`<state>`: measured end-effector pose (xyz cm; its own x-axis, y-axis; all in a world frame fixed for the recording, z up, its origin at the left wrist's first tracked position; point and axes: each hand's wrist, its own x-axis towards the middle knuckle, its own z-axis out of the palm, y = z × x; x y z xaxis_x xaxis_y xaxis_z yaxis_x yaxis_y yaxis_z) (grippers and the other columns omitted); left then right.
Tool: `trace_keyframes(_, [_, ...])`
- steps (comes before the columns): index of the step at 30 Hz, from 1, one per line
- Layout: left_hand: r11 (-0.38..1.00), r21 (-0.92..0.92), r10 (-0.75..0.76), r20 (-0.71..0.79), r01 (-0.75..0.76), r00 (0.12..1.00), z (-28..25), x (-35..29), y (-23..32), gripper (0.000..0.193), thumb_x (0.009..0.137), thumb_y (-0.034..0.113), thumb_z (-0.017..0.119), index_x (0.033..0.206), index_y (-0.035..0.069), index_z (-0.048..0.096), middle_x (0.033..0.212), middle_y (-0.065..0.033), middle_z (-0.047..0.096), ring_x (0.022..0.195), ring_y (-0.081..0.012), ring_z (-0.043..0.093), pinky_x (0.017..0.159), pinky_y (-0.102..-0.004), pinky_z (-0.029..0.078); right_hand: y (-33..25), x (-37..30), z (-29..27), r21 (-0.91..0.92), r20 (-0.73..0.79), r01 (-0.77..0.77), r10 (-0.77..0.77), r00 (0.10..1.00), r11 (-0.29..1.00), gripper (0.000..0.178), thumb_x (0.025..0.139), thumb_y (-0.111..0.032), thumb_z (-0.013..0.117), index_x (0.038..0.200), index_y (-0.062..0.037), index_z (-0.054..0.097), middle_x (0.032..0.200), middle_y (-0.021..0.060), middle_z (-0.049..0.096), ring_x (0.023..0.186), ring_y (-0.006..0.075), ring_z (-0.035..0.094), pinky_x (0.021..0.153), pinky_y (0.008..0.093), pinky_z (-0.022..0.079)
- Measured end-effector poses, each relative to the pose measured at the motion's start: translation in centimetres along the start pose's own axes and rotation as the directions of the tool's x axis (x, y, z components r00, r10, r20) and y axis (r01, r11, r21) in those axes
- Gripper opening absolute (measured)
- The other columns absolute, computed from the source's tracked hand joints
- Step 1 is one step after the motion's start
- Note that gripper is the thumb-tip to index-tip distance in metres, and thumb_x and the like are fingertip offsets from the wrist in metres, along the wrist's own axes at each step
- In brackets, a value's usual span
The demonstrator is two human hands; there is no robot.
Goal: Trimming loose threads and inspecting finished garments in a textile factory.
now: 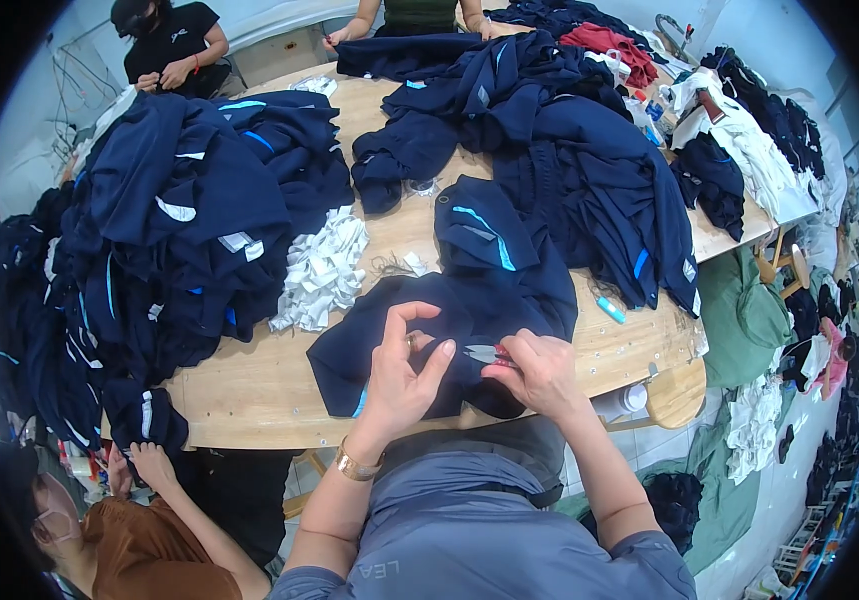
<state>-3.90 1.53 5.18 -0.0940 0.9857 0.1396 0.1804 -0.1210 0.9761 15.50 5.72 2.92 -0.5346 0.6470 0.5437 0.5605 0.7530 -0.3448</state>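
No box, bin or tray is showing on the table [249, 395]; the clothes are lying loose in heaps on the wood. A big heap [179, 220] of navy clothes is sitting on the left part of the table, and a second navy heap [569, 170] is spreading across the far right. Between them a pile of white labels [321, 270] is resting against the left heap.

A navy garment [489, 290] with light blue trim is lying at the near edge of the table, right in front of the person, its lower part hanging towards their lap. The left hand [401, 375] is hovering over the garment with fingers spread and curled, thumb and forefinger forming an open ring; whether the fingertips are touching cloth cannot be told. The right hand [539, 370] is lying just beside it, fingers pressed together around small snips [484, 353] with a red handle, whose pale blades are pointing left towards the left thumb. The garment is lying under both hands, the blades just above its cloth.

A blue marker [609, 310] is lying near the right edge. Another person's hand [154, 465] is gripping navy cloth at the lower left, and two more people are working at the far side.
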Motion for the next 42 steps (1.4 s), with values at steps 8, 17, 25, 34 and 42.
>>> trace_keyframes(8, [1.000,-0.023,0.003,0.019,-0.003,1.000,0.0,0.0,-0.1,0.032,0.084,0.010,0.060,0.110,0.003,0.043,0.063,-0.0058,0.055,0.058,-0.0084,0.050,0.058,-0.0227,0.040,0.0,-0.1,0.3,0.232,-0.049,-0.125,0.140,0.989,0.965,0.030,0.077,-0.033,0.068,0.079,-0.0052,0.055,0.062,0.0033,0.051,0.049,0.0176,0.050,0.047,0.0273,0.038])
trace_keyframes(17, [0.999,0.053,0.008,0.000,-0.008,1.000,0.5,-0.1,0.1,0.032,0.084,0.010,0.060,0.109,0.003,0.043,0.062,-0.0054,0.055,0.059,-0.0083,0.050,0.059,-0.0225,0.040,-3.5,0.5,0.7,0.593,0.182,-0.499,0.498,0.848,0.632,0.022,0.079,-0.014,0.070,0.085,-0.0019,0.051,0.060,-0.0020,0.046,0.050,0.0031,0.034,0.045,0.0203,0.030])
trace_keyframes(25, [0.984,-0.175,-0.022,0.004,0.022,1.000,0.2,0.1,-1.3,0.032,0.087,0.007,0.057,0.114,0.004,0.040,0.078,-0.0005,0.052,0.070,-0.0047,0.047,0.065,-0.0189,0.037,-4.0,-0.3,-1.1,0.813,0.338,-0.305,0.025,0.941,0.497,0.013,0.076,-0.002,0.064,0.084,0.0005,0.054,0.063,0.0017,0.051,0.054,0.0040,0.047,0.049,0.0198,0.036])
trace_keyframes(34, [0.902,-0.423,-0.063,0.078,0.091,0.995,0.1,0.4,-1.7,0.030,0.089,0.007,0.053,0.115,0.006,0.039,0.077,0.0058,0.046,0.067,0.0010,0.039,0.061,-0.0143,0.031,-1.4,-0.6,-0.5,0.385,0.010,-0.267,0.285,0.958,0.884,0.031,0.074,-0.027,0.073,0.078,-0.0014,0.056,0.065,0.0082,0.052,0.049,0.0218,0.051,0.046,0.0287,0.039])
trace_keyframes(42, [0.913,-0.401,-0.060,0.062,0.080,0.996,0.0,0.2,-1.7,0.030,0.089,0.006,0.054,0.115,0.006,0.039,0.077,0.0059,0.046,0.068,0.0014,0.039,0.061,-0.0137,0.031,-1.4,-0.5,-0.4,0.098,-0.007,-0.098,0.099,0.995,0.990,0.031,0.072,-0.030,0.072,0.076,-0.0038,0.056,0.065,0.0065,0.051,0.052,0.0238,0.053,0.047,0.0321,0.040])
